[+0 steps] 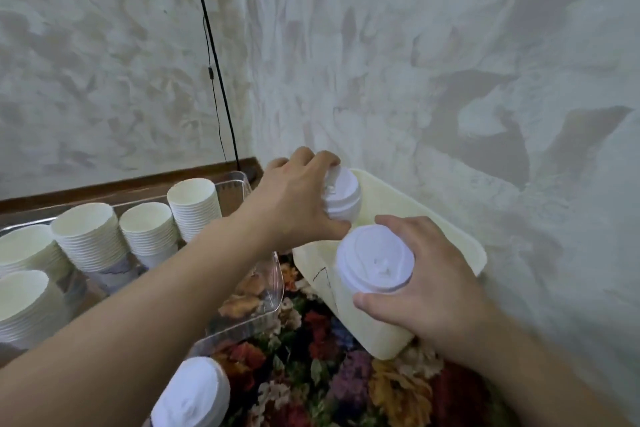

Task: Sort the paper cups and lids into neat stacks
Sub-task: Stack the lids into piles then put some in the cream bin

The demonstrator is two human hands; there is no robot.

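The left hand (294, 199) is gripping a stack of white lids (341, 196), its fingers curled over the top and far side and the thumb pressing in from the near side. This stack is sitting over the far end of a cream plastic bin (433, 218), which is lying against the textured wall (415, 62).

The right hand (426, 274) is gripping a second lid stack (375, 258), with the thumb hooking under its near edge and the fingers wrapping round the far right side. That stack is hanging over the near end of the same bin, its top lid facing the camera with the sip hole showing. The two hands are working apart, each clamped on its own stack, and the two stacks are sitting just beside each other.

To the left, a clear plastic tray (266, 291) is holding several stacks of paper cups (90, 239), all standing upright with their mouths open upward; the left forearm is crossing above the tray's right side. At the bottom edge, a third pile of white lids (192, 395) is leaning, partly cut off by the frame. Everything is resting on a floral tablecloth (311, 357). A thin black cable (211, 55) is running down the wall behind the tray.
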